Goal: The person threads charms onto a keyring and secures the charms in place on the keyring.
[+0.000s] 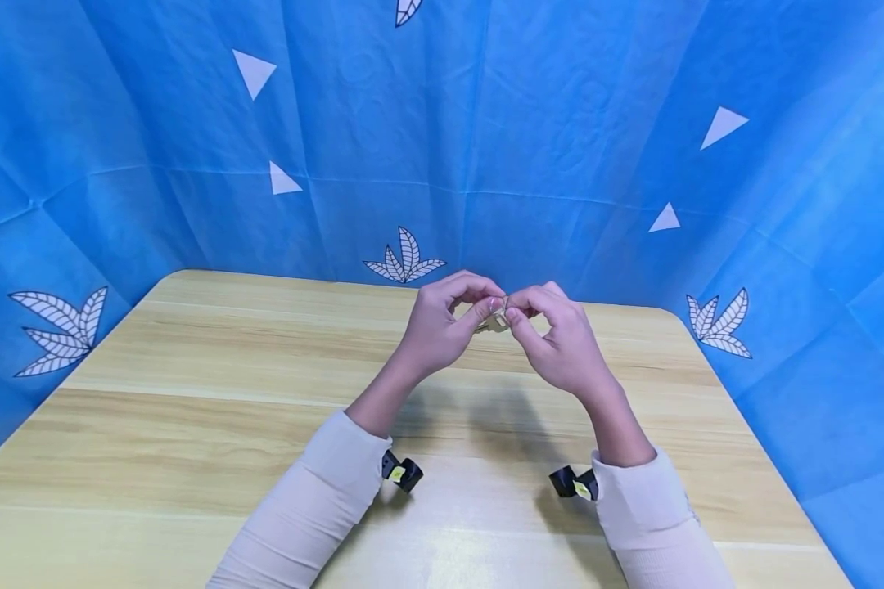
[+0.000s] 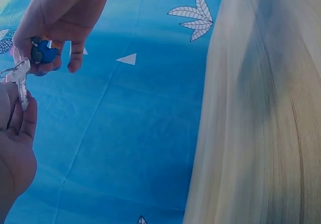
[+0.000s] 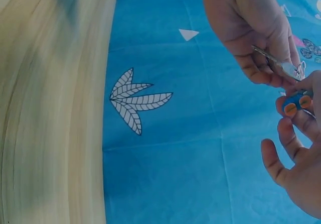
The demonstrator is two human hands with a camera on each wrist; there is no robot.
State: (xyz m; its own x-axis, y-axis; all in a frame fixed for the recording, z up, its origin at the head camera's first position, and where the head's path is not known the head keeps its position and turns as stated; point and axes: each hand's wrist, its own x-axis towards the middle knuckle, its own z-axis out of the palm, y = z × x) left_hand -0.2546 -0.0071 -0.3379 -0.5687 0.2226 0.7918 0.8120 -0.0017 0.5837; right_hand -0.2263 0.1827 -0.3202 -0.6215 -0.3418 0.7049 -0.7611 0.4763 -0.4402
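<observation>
In the head view my left hand and right hand meet fingertip to fingertip above the far part of the table, with a silver key between them. My left hand pinches a thin metal key ring from which the key hangs, lying along the fingers in the left wrist view. A small blue charm with round orange parts is held in the right hand's thumb and fingers, close beside the ring. Fingers cover part of the ring and charm, so I cannot tell whether these are joined.
Beneath the hands lies a light wood table with rounded far corners. A blue cloth printed with white leaves and triangles hangs behind it and along both sides. Small black cameras sit at both wrists.
</observation>
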